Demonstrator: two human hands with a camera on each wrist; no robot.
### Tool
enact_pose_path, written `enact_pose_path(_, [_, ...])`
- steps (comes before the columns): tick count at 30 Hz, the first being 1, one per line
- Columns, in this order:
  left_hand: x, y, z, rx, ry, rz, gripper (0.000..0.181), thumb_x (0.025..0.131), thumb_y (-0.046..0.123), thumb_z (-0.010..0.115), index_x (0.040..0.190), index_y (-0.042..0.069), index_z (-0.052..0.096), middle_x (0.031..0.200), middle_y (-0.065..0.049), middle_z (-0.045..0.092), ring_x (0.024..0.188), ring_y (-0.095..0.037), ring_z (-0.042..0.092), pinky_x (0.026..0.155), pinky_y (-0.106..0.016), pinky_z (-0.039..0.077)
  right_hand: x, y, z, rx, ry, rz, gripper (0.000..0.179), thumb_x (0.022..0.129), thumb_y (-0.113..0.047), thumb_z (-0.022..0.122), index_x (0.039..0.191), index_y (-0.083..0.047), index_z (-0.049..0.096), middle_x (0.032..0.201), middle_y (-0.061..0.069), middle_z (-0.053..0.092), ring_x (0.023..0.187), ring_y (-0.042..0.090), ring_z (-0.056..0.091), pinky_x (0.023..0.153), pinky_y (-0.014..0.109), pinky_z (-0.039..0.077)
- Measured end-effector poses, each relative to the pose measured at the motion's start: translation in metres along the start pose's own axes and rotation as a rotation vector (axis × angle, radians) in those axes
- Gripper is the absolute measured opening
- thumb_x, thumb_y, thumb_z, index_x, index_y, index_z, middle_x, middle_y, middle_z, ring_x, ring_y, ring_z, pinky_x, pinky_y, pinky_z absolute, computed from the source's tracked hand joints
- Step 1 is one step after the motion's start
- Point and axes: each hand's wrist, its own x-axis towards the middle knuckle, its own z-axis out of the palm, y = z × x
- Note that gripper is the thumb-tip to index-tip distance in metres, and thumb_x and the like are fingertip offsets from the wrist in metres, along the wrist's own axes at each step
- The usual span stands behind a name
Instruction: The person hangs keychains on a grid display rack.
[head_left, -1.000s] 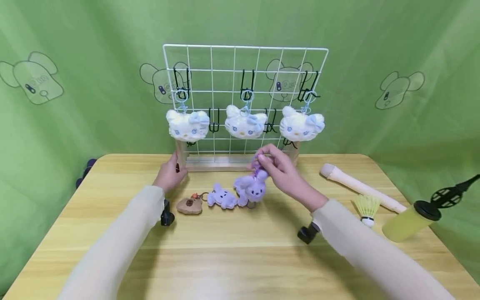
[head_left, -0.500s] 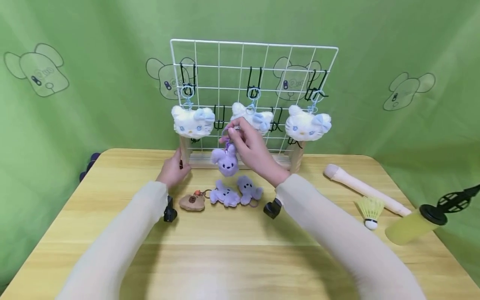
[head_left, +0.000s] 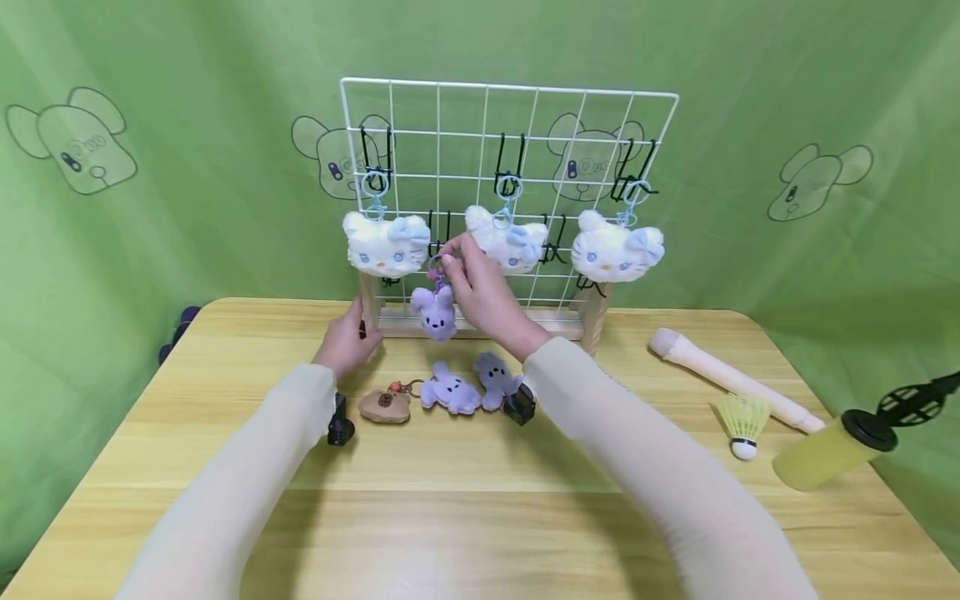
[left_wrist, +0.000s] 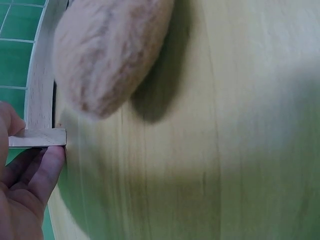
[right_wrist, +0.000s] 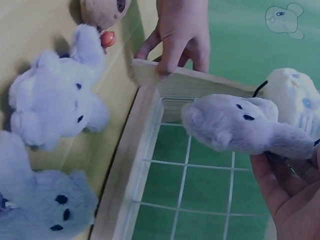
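Observation:
My right hand (head_left: pixel 483 292) pinches the ring of a purple bunny plush keychain (head_left: pixel 435 312), which hangs below the fingers in front of the wire grid rack (head_left: pixel 405 325). A black double hook (head_left: pixel 439 225) sits just above the fingertips. My left hand (head_left: pixel 347 340) grips the wooden side piece (left_wrist: pixel 37 137) at the rack's left end, thumb on one face and fingers on the other. Three white cat-face plush keychains (head_left: pixel 387 246) hang on the upper hooks; the hand partly covers the middle one. Two more purple bunny plushes (head_left: pixel 451 392) and a brown plush keychain (head_left: pixel 386 407) lie on the table.
On the table's right lie a pale pink microphone-shaped thing (head_left: pixel 720 375), a yellow shuttlecock (head_left: pixel 741 421) and a yellow bottle-like container (head_left: pixel 821 457) with a black top. Other black hooks (head_left: pixel 553 242) hold nothing. A green curtain (head_left: pixel 772 100) stands behind the rack.
My right hand has lifted the purple bunny keychain off the table and carried it up and left to the lower left hook. The left hand keeps its grip on the rack.

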Motion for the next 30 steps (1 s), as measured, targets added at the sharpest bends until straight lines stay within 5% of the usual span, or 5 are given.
enact_pose_path(5, [0.0,0.003,0.0,0.007,0.001,0.003,0.079,0.103,0.008,0.056,0.167,0.002,0.011,0.146,-0.04,0.052,0.118,-0.05,0.067,0.095,-0.05,0.064,-0.001,0.008,0.0,-0.014,0.027,0.007,0.02,0.113,-0.016,0.041,0.122,-0.001,0.051,0.099,0.019,0.076,0.06,0.015,0.045,0.055,0.024,0.038])
enact_pose_path(12, [-0.001,0.002,0.001,0.012,0.003,0.003,0.079,0.102,0.009,0.058,0.167,0.002,0.013,0.141,-0.04,0.057,0.098,-0.043,0.071,0.075,-0.039,0.066,-0.001,0.01,0.003,-0.02,0.041,0.035,0.019,0.112,-0.017,0.044,0.12,-0.003,0.054,0.071,0.003,0.053,0.059,0.013,0.041,0.051,0.023,0.035])
enact_pose_path(24, [-0.001,0.001,0.001,0.009,-0.006,-0.005,0.077,0.103,0.009,0.057,0.166,0.0,0.015,0.147,-0.04,0.052,0.117,-0.05,0.067,0.092,-0.049,0.065,-0.01,0.015,0.001,-0.093,0.019,0.026,0.024,0.112,-0.017,0.047,0.125,0.0,0.058,0.093,0.015,0.068,0.071,0.017,0.052,0.062,0.026,0.046])
enact_pose_path(30, [0.0,0.0,0.001,0.014,-0.005,0.001,0.076,0.103,0.009,0.057,0.166,0.001,0.015,0.15,-0.04,0.049,0.121,-0.051,0.065,0.096,-0.051,0.064,-0.025,0.02,-0.007,-0.12,-0.026,0.029,0.024,0.112,-0.018,0.046,0.127,-0.002,0.058,0.11,0.015,0.073,0.091,0.023,0.065,0.082,0.035,0.059])
